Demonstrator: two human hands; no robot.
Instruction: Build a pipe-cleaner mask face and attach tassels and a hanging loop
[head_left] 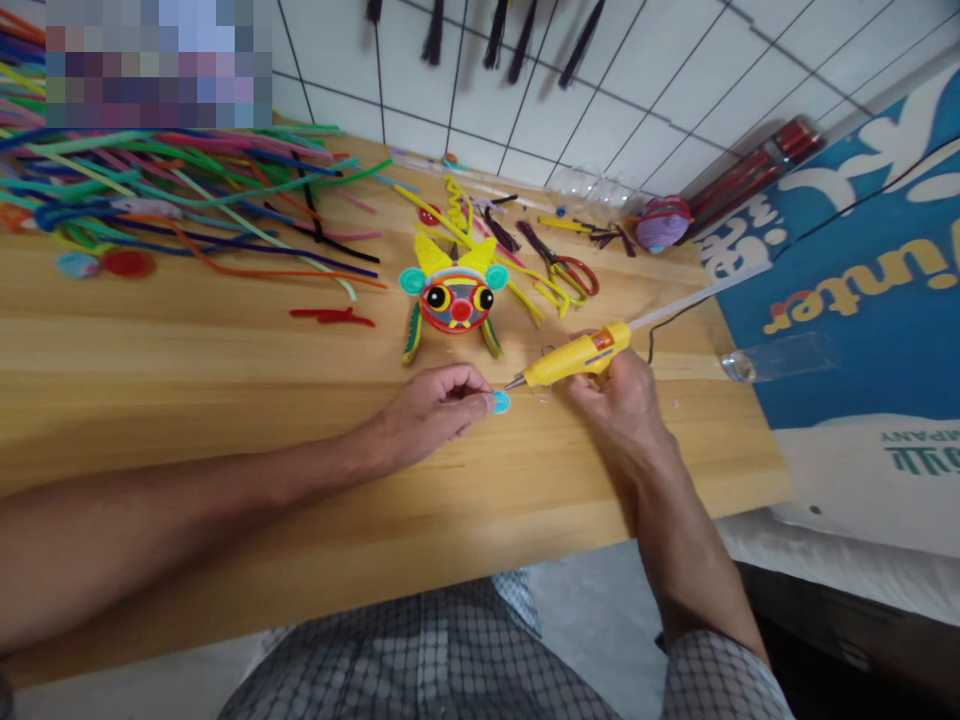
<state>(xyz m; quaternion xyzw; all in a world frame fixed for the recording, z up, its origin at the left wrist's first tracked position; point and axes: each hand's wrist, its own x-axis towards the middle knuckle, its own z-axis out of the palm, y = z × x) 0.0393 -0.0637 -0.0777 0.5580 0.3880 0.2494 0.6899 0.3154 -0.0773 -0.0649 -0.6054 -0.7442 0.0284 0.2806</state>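
Observation:
Between the thumb and fingers of my left hand [442,408] is a small light-blue disc [502,402], held just above or on the wooden table [315,400]. My right hand [621,393] is wrapped round the grip of a yellow hot glue gun [574,358]. Its metal nozzle points left and sits at the disc's upper edge; whether they touch I cannot tell. Just beyond my hands stands a colourful animal figure [459,305] with yellow horns, turquoise ears, big round eyes and a red nose.
Many pipe cleaners [187,190] lie at the back left, with short red pieces [331,316] nearer. Scissors [562,268], yellow pipe cleaner strips and a purple yarn ball [660,225] lie behind the figure. A clear plastic cup [780,358] rests at the right edge.

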